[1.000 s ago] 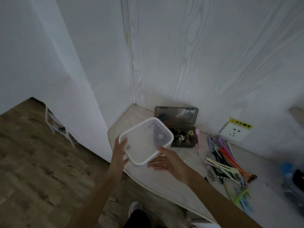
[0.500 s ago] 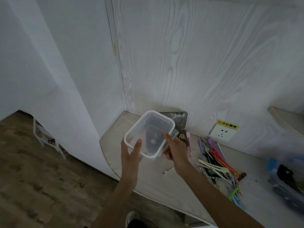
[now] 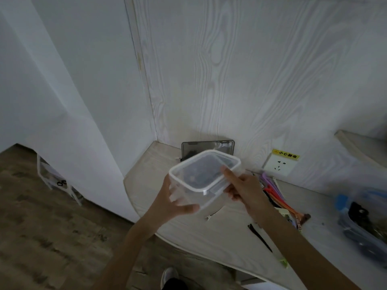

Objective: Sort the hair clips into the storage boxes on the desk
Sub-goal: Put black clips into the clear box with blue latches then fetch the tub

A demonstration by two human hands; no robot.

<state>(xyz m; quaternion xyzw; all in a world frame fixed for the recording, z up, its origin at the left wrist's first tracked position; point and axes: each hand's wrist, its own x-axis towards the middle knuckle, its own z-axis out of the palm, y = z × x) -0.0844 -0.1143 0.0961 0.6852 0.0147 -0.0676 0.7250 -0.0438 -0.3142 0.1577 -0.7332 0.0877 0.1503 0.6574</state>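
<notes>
Gripping a clear box (image 3: 204,177) in left hand (image 3: 167,203) and right hand (image 3: 244,188) over pale desk (image 3: 209,237), wood-grain wall (image 3: 261,70) behind.

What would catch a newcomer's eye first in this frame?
The clear box, lid on, held above the desk between the left hand and right hand. Next, the bright pile of clips lying to the right of the hands, and behind the box a dark case standing open against the wall.
</notes>
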